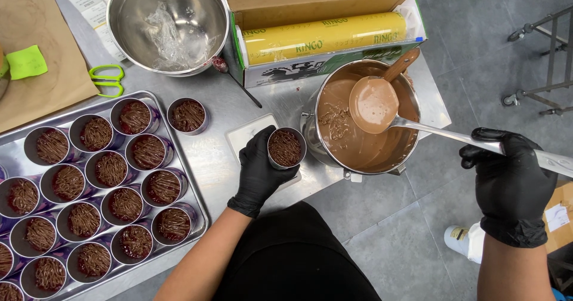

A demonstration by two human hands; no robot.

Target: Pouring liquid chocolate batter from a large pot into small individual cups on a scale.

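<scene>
My left hand [258, 171], in a black glove, grips a small round metal ring mould [286, 147] filled with brown piped strands, held just left of a steel pot [312, 135]. My right hand [511, 184], also gloved, is shut on the long handle of a steel ladle [373, 104]. The ladle's bowl, coated in melted chocolate, hovers over the pot, which holds melted chocolate [352, 140]. A wooden spoon [401, 66] leans in the pot at its far rim.
A metal tray [192, 189] at left holds several filled ring moulds. One more mould [188, 115] stands beside it. Behind are a steel mixing bowl [169, 23], a box of cling film [325, 32], green scissors [107, 80] and brown paper [36, 62]. Grey floor lies to the right.
</scene>
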